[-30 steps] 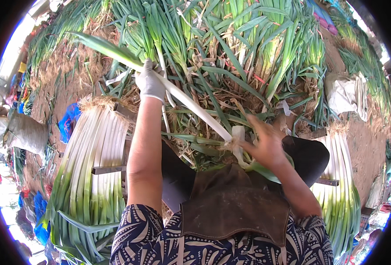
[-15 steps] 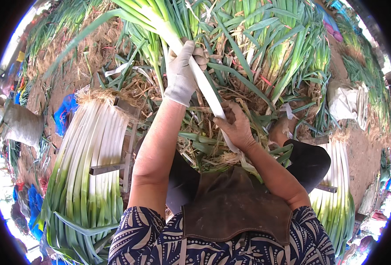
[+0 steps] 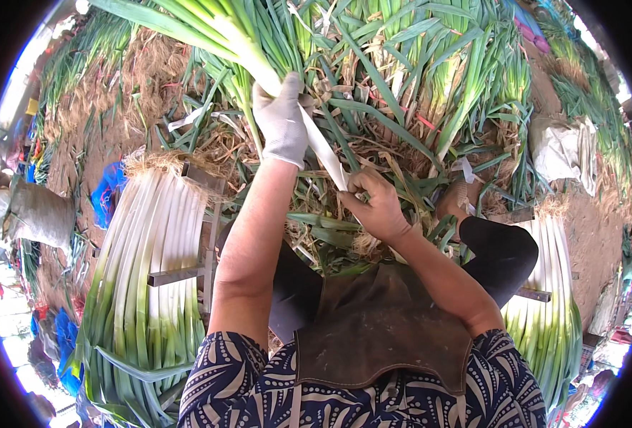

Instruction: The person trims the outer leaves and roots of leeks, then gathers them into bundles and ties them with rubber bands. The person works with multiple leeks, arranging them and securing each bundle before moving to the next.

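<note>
My left hand point(image 3: 281, 120), in a pale knit glove, is closed round a long leek point(image 3: 260, 70). Its green leaves fan out toward the far left. Below the glove a white length point(image 3: 324, 151) slants down to my right hand point(image 3: 378, 203). That hand is bare and soil-stained, with thumb and fingers pinched on the lower end of this white length. Whether it is the whole stalk or a loosened outer layer, I cannot tell. The tip inside the pinch is hidden.
At left, a bundle of leeks point(image 3: 141, 264) rests on a metal rack point(image 3: 177, 275), roots facing away. Another leek bundle point(image 3: 541, 285) lies at right. Beyond my hands stand heaped untrimmed leeks point(image 3: 466, 93) over dry leaf litter. A brown apron point(image 3: 380, 335) covers my lap.
The leek has shifted toward the far left and its leaves have swung left. My left hand has turned slightly and come nearer. My right hand has changed from a looser grip to a pinch.
</note>
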A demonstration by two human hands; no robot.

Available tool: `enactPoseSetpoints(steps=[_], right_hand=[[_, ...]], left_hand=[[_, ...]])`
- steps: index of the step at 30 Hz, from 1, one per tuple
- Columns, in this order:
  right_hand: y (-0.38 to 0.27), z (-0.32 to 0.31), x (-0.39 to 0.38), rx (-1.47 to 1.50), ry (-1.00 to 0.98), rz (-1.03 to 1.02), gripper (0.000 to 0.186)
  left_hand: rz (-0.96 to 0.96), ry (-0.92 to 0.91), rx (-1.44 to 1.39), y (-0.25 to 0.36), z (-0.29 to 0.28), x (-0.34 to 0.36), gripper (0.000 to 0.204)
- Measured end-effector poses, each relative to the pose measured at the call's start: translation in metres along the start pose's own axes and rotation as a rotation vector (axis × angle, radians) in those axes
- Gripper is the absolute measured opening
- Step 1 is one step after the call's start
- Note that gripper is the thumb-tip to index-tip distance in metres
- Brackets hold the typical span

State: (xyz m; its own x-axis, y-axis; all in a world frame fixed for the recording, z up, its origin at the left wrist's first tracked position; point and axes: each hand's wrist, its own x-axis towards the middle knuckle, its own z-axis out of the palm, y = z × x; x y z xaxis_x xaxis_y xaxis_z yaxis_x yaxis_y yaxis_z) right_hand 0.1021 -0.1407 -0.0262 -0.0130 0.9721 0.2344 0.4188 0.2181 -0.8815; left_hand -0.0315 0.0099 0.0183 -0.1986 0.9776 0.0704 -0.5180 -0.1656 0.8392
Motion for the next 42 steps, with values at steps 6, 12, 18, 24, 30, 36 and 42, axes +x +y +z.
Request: enactPoseSetpoints(steps=[6,12,18,24,30,36,42], right_hand=[[0.044,-0.045,-0.104,-0.043,-0.67,0.582,0.038],[0.091,-0.082,-0.145,-0.152,-0.203,0.41,0.05],[0.042,-0.031,-0.074,-0.032,-0.475,0.323,0.046],[0.065,0.001,-0.05,-0.35,-0.707,0.073,0.034],[0.195,-0.047,0.001,-0.184,-0.301,0.39,0.023],[0.336,-0.158,0.061,-0.368,0.237,0.708,0.049],[0.386,-0.206,0.082,-0.247,0.527,0.917,0.061]], left_hand=[[0.086,0.145,0.012,0.026,-0.02,0.018,0.031],[0.129,0.324,0.069,0.047,-0.045,0.009,0.033],[0.005,0.378,0.074,0.056,-0.085,-0.03,0.024],[0.186,0.575,0.284,0.197,-0.288,-0.068,0.022],[0.198,0.911,0.573,0.334,-0.378,-0.26,0.031],[-0.084,1.14,0.689,0.394,-0.474,-0.477,0.034],[-0.797,1.324,0.844,0.251,-0.426,-0.56,0.031]])
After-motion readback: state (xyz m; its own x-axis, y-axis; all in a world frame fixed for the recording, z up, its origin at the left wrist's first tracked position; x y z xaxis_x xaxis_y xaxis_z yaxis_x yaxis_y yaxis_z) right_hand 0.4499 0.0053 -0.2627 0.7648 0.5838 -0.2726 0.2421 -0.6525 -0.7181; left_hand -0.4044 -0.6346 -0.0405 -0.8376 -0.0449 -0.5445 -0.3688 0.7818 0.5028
